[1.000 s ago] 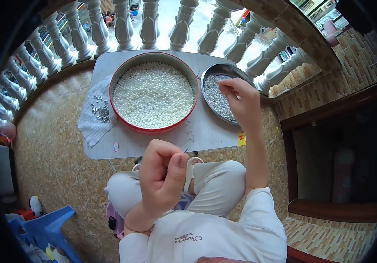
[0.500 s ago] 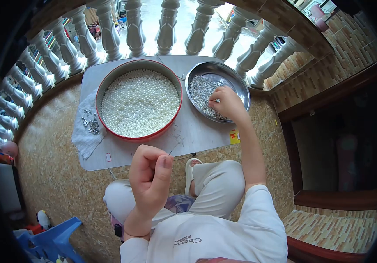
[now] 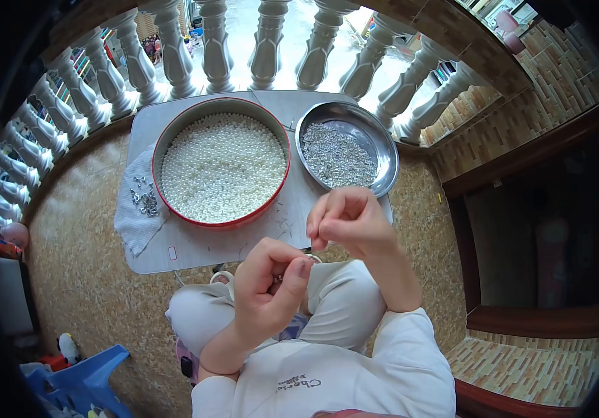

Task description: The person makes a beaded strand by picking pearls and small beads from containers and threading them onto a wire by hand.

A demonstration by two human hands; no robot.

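My left hand [image 3: 269,285] is closed in a pinch over my lap, with a small shiny piece showing between the curled fingers. Just to its upper right, my right hand [image 3: 351,223] is pinched too; what its fingertips hold is too small to tell. The two hands are close but apart. Beyond them on the table [image 3: 202,256] stands a round red-rimmed tin [image 3: 227,224] full of white pearl beads [image 3: 223,167]. A steel dish [image 3: 385,157] at its right holds small silvery pieces [image 3: 337,159].
Silver metal parts [image 3: 147,202] lie on a white cloth [image 3: 136,233] at the table's left. Thin pins are scattered near the table's front edge. A white balustrade [image 3: 266,49] runs behind. A blue plastic stool [image 3: 83,383] is at the lower left.
My right hand has come back from the steel dish toward my left hand. My left hand has shifted slightly right since half a second ago. The thin pin at its fingertips no longer shows clearly.
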